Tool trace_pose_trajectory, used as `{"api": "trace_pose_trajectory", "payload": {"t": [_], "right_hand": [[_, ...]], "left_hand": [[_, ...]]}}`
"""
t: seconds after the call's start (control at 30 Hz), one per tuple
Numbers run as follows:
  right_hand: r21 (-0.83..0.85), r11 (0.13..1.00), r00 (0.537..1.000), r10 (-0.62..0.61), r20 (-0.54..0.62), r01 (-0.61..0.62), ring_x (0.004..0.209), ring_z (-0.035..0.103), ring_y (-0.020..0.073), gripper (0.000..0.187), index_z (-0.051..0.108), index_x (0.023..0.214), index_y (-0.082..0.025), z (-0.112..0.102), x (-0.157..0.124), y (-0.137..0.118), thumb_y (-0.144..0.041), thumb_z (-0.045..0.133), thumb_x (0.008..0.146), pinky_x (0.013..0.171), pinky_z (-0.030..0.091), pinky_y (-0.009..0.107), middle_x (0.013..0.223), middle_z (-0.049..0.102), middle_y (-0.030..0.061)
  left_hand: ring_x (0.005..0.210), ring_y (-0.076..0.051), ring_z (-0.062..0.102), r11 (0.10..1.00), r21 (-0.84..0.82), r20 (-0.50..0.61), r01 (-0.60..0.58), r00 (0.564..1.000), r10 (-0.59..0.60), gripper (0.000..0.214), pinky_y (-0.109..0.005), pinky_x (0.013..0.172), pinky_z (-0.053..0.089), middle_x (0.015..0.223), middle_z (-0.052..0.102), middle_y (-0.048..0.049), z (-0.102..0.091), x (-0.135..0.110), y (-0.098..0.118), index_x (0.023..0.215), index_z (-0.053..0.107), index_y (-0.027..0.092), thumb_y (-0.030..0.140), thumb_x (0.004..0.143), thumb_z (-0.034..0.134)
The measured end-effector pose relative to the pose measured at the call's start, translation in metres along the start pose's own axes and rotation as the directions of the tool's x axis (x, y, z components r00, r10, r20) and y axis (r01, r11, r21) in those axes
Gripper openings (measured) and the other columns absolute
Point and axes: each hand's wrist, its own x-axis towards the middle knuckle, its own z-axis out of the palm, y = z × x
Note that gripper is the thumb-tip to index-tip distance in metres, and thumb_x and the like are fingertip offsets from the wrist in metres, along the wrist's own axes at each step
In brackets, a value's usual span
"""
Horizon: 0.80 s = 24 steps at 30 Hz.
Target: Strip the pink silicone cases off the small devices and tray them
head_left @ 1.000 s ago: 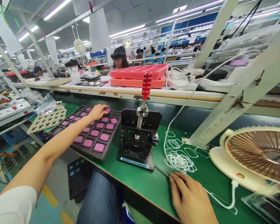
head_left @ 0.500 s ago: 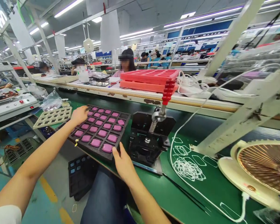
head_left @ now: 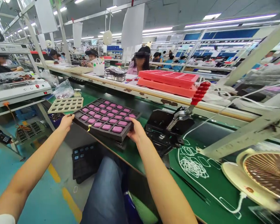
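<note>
A black foam tray (head_left: 102, 134) with pink-purple, rounded rectangular pieces (head_left: 106, 127) in its pockets is held between my two hands, its right end raised off the bench. My left hand (head_left: 66, 122) grips the left corner of the tray. At the opposite end, my right hand (head_left: 137, 130) is closed on the right edge, thumb on top and fingers partly hidden beneath. A yellow strip (head_left: 89, 128) hangs at the tray's front edge. Just right of my right hand stands a black hand press (head_left: 162, 137) with a red ribbed lever handle (head_left: 200, 92).
White loop gaskets (head_left: 193, 167), black tweezers (head_left: 190, 186) and a cream fan (head_left: 254, 174) occupy the right of the green bench. A cream grid tray (head_left: 65, 105) lies to the left. Red foam trays (head_left: 166, 84) sit on the shelf behind. Black trays (head_left: 84, 165) are below the bench.
My left hand has shifted from the tray's far-left edge to its left corner. My right hand has moved up the right side, and the tray's right end is lifted. The view has swung left.
</note>
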Motion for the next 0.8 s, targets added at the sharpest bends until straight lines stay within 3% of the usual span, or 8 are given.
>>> {"api": "trace_pose_trajectory", "payload": {"t": [0.1,0.2,0.27,0.43,0.6,0.7,0.8], "right_hand": [[0.018,0.999,0.998,0.049,0.030,-0.049,0.100,0.072,0.0205,0.036,0.066,0.131,-0.016,0.007,0.008,-0.013,-0.041,0.068,0.105,0.086,0.064,0.039,0.123,0.070,0.0088],[0.031,0.999,0.999,-0.016,0.038,0.015,0.097,0.071,0.0193,0.035,0.065,0.132,-0.016,0.014,-0.004,-0.016,-0.040,0.068,0.105,0.082,0.064,0.037,0.121,0.070,0.0083],[0.038,0.996,0.995,-0.082,0.052,0.080,0.083,0.069,0.0151,0.034,0.065,0.130,-0.016,0.016,-0.019,-0.013,-0.038,0.069,0.105,0.072,0.062,0.031,0.110,0.071,0.0056],[0.073,0.984,0.980,-0.170,0.103,0.163,0.052,0.056,0.0109,0.040,0.063,0.129,-0.028,0.005,-0.064,0.012,-0.032,0.073,0.090,0.049,0.046,0.021,0.081,0.070,-0.0062],[0.073,0.987,0.980,-0.155,0.128,0.146,0.057,0.060,0.0149,0.045,0.063,0.123,-0.027,-0.016,-0.105,0.042,-0.038,0.073,0.080,0.049,0.048,0.024,0.086,0.075,-0.0029],[0.071,0.980,0.969,-0.195,0.151,0.187,0.073,0.069,0.0192,0.048,0.065,0.121,-0.026,-0.024,-0.129,0.051,-0.043,0.077,0.078,0.059,0.057,0.028,0.099,0.078,0.0004],[0.094,0.970,0.949,-0.239,0.205,0.224,0.097,0.074,0.0240,0.053,0.068,0.124,-0.027,-0.031,-0.154,0.052,-0.046,0.082,0.077,0.083,0.063,0.035,0.113,0.079,0.0029]], "left_hand": [[0.115,-0.028,0.070,0.992,-0.118,-0.036,0.041,0.998,-0.045,0.040,-0.050,0.095,0.062,0.137,0.067,-0.0122,0.007,-0.003,0.007,0.136,0.065,0.018,0.037,0.101,0.071],[0.115,-0.028,0.070,0.968,-0.244,-0.065,0.056,0.995,-0.074,0.042,-0.050,0.095,0.062,0.139,0.066,-0.0124,0.009,-0.004,0.019,0.139,0.063,0.019,0.036,0.101,0.071],[0.112,-0.027,0.071,0.942,-0.320,-0.027,0.099,0.993,-0.114,0.040,-0.048,0.092,0.063,0.136,0.067,-0.0120,0.002,-0.006,0.027,0.137,0.064,0.018,0.036,0.102,0.071],[0.098,-0.022,0.073,0.859,-0.436,0.175,0.269,0.961,-0.212,0.032,-0.041,0.083,0.065,0.122,0.072,-0.0098,-0.040,-0.023,0.032,0.128,0.067,0.016,0.035,0.103,0.069],[0.086,-0.028,0.076,0.814,-0.460,0.334,0.355,0.918,-0.212,0.018,-0.044,0.074,0.067,0.096,0.079,-0.0127,-0.071,-0.048,0.019,0.110,0.076,0.014,0.012,0.095,0.067],[0.083,-0.029,0.077,0.806,-0.451,0.332,0.384,0.910,-0.248,0.027,-0.042,0.071,0.066,0.090,0.080,-0.0122,-0.100,-0.066,0.016,0.104,0.077,0.011,-0.002,0.088,0.060],[0.090,-0.031,0.076,0.800,-0.470,0.261,0.373,0.925,-0.277,0.019,-0.042,0.072,0.066,0.097,0.079,-0.0082,-0.145,-0.092,0.017,0.106,0.075,0.011,0.008,0.097,0.059]]}}
